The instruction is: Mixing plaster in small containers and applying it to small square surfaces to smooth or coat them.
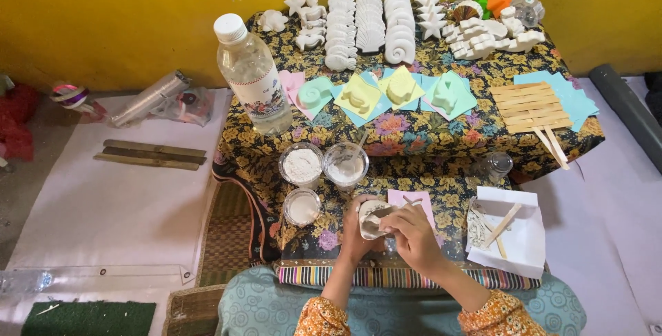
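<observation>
Mould (372,217) gripped by both hands | three cups (301,165) hold white powder (or paste)

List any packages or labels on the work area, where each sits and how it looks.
Water bottle: back left of the floral cloth, clear plastic, white cap, lying tilted.
Bottle label: band round its lower half, white with a floral print.
Clear plastic bag: on the floor left of the cloth, crumpled, dark contents.
No signs or screens visible.
</observation>
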